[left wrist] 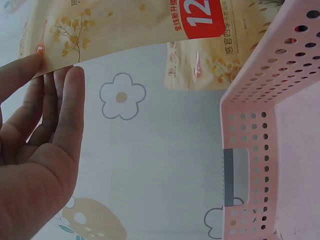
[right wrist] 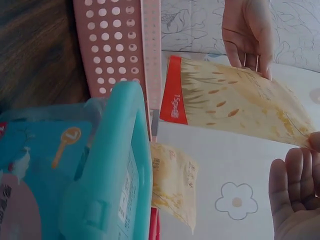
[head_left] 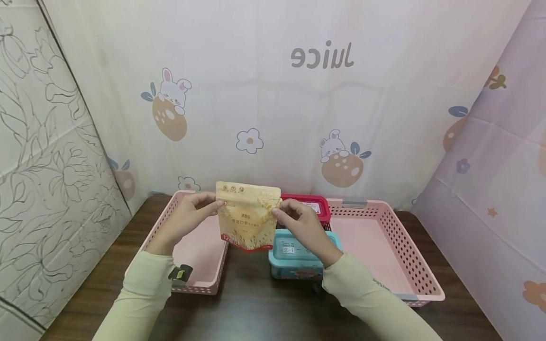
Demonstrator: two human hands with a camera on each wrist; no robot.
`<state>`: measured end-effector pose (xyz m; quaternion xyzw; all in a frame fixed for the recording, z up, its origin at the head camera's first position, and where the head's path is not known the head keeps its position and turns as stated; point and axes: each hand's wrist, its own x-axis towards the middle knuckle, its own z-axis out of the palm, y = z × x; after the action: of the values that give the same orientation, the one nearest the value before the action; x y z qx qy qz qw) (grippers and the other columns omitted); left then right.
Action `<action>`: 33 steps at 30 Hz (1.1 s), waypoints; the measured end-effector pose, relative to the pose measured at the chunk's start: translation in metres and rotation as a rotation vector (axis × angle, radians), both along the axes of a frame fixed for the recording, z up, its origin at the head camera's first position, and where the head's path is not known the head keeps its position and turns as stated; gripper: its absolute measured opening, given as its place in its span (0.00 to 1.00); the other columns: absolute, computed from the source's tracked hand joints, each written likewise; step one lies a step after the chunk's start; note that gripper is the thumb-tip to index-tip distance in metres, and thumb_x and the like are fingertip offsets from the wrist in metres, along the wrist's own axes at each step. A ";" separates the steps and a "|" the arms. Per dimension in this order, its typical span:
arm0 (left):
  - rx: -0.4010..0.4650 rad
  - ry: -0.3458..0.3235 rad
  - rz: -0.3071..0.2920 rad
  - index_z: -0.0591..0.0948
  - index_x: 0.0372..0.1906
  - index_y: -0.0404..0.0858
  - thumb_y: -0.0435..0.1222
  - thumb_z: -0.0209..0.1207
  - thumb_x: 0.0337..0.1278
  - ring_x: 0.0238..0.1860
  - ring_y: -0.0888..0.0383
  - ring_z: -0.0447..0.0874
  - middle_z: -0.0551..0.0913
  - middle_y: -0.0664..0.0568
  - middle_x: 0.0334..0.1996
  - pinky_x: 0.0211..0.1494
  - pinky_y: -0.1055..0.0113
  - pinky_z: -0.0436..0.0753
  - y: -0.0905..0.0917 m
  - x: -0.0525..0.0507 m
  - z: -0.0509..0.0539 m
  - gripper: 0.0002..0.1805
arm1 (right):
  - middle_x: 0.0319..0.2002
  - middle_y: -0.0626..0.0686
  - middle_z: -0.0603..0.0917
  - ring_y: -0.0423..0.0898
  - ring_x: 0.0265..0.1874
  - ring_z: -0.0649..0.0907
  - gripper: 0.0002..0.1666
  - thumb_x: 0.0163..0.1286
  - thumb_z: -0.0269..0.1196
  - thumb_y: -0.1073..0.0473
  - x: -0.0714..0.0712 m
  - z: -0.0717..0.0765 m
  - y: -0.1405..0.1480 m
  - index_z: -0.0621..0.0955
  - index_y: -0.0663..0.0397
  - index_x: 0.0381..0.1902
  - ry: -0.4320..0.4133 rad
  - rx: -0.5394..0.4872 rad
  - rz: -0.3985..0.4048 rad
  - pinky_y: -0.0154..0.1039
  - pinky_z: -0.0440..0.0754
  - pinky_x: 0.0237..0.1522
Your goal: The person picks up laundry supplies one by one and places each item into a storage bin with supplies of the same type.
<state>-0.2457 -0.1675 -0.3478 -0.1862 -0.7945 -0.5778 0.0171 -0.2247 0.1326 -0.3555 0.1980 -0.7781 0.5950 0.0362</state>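
A yellow pouch with a red lower edge [head_left: 248, 218] hangs upright between both hands, above the gap between two pink baskets. The left hand [head_left: 187, 218] pinches its left edge, and the right hand [head_left: 303, 225] pinches its right edge. In the left wrist view, the left hand [left wrist: 47, 125] holds the pouch [left wrist: 115, 25] between thumb and fingers. The right wrist view has the pouch [right wrist: 235, 100] stretched between the left hand [right wrist: 248, 35] and the right hand [right wrist: 297, 195]. A second yellow pouch [left wrist: 205, 62] [right wrist: 172, 185] shows behind, near a basket.
A pink basket [head_left: 196, 251] stands at the left and another [head_left: 362, 241] at the right. Between them are a teal-lidded box [head_left: 294, 260] and a red-lidded box [head_left: 326, 208] behind it. A printed curtain [head_left: 256, 109] hangs behind the dark wooden table [head_left: 239, 303].
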 end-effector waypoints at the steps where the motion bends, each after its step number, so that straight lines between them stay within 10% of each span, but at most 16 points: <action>1: 0.007 -0.004 0.001 0.83 0.51 0.28 0.38 0.62 0.68 0.48 0.54 0.86 0.87 0.42 0.44 0.54 0.62 0.84 0.000 0.000 0.000 0.17 | 0.37 0.56 0.83 0.55 0.38 0.83 0.14 0.71 0.67 0.51 -0.001 0.000 0.000 0.82 0.57 0.42 -0.006 -0.002 -0.007 0.57 0.85 0.46; 10: 0.099 -0.023 -0.022 0.83 0.51 0.27 0.37 0.64 0.67 0.46 0.52 0.87 0.87 0.40 0.44 0.53 0.59 0.85 -0.001 0.002 -0.002 0.17 | 0.40 0.57 0.82 0.56 0.38 0.82 0.18 0.69 0.67 0.47 -0.006 -0.002 -0.004 0.82 0.56 0.44 -0.104 -0.052 -0.053 0.42 0.87 0.43; 33: 0.128 -0.028 -0.033 0.78 0.56 0.21 0.36 0.58 0.73 0.51 0.56 0.84 0.74 0.37 0.55 0.57 0.62 0.82 -0.022 0.004 -0.004 0.20 | 0.43 0.56 0.82 0.57 0.43 0.83 0.18 0.71 0.66 0.49 -0.007 -0.003 -0.025 0.81 0.56 0.50 -0.169 -0.140 -0.072 0.45 0.86 0.47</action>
<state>-0.2416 -0.1892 -0.3522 -0.1898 -0.7529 -0.6301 0.0085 -0.2320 0.1078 -0.3585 0.1160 -0.7416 0.6608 0.0053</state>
